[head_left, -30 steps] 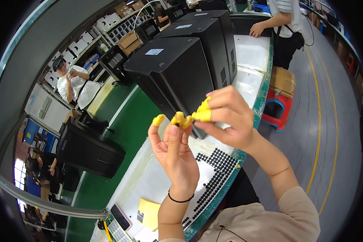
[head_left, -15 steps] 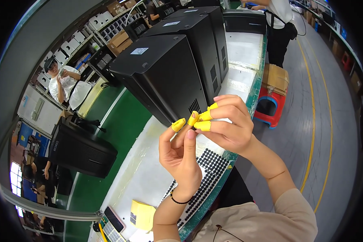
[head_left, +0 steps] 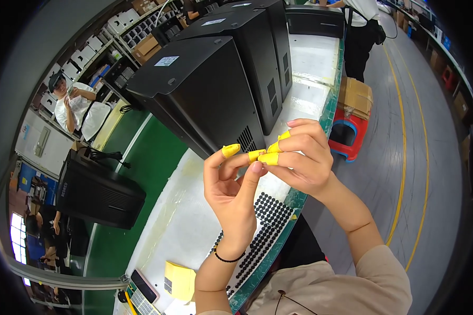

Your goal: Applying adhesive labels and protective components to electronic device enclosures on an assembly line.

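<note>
Both hands meet fingertip to fingertip above the white bench top (head_left: 165,220). Yellow finger covers sit on two fingers of my left hand (head_left: 231,202); its thumb is bare. Its thumb and one covered finger press together in a pinch. My right hand (head_left: 305,160) has yellow covers on several fingers, and its covered forefinger touches the left fingertips. Whatever lies between the pinched fingertips is too small and hidden to make out. Below the hands lies a sheet with rows of round black pads (head_left: 270,218), partly behind my left wrist.
Large black machine housings (head_left: 199,100) stand just beyond my hands. Another black housing (head_left: 102,191) is at the left. A phone (head_left: 144,285) and a yellow pad (head_left: 180,281) lie at the near left. Boxes on a red stool (head_left: 355,100) stand right of the bench. Other people work farther off.
My left covered finger has tipped from upright to nearly level, toward the right fingertips. The fingertips have drawn closer together. The whole view has shifted slightly, with the surroundings now farther left and higher.
</note>
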Tool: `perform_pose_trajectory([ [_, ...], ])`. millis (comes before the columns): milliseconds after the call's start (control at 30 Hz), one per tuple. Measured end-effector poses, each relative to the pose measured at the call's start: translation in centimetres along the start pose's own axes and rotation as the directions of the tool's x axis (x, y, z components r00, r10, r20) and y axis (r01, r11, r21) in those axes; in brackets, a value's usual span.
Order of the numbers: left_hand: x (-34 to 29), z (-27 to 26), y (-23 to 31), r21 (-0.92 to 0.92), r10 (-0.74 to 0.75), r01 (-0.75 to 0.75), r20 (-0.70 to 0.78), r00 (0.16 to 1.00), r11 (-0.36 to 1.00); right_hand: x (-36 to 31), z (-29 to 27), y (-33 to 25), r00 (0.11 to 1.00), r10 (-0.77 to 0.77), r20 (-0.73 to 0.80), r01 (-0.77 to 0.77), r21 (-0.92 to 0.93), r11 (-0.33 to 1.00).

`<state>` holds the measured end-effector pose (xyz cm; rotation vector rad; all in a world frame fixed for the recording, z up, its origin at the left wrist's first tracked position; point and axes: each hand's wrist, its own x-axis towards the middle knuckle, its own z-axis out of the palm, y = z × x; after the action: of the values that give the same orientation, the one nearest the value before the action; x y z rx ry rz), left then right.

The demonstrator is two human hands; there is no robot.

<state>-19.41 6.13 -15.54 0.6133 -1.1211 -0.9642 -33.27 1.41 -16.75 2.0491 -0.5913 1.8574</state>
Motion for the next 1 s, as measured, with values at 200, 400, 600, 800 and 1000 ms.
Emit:
perform_pose_trajectory([
  [200,0.6,-0.7,-0.5,0.167,-0.002,-0.003,0.027,1.0,0.986,-0.2,-1.0,0.6,0.996,-0.048,0.077,0.056,-0.1,0.993],
  [400,1.3,-1.1,-1.5,0.302,-0.022,0.002,0.064,0.998,0.953,-0.6,-1.1,1.6,0.988,-0.026,0.155,0.04,-0.083,0.996],
  [600,0.4,-1.4,-5.5,0.317,-0.058,0.035,0.065,0.996,0.948,-2.3,-0.8,7.1,0.974,0.206,0.097,-0.205,-0.017,0.979],
  [800,-2.5,-4.4,-14.9,0.716,-0.121,-0.246,0.419,0.9,0.653,-4.7,2.6,20.1,0.851,0.525,-0.033,-0.525,-0.1,0.845],
  [1000,-2.4,-5.0,-16.6,0.742,-0.222,-0.243,0.467,0.856,0.625,-5.2,4.6,23.4,0.771,0.636,0.018,-0.635,-0.045,0.771],
])
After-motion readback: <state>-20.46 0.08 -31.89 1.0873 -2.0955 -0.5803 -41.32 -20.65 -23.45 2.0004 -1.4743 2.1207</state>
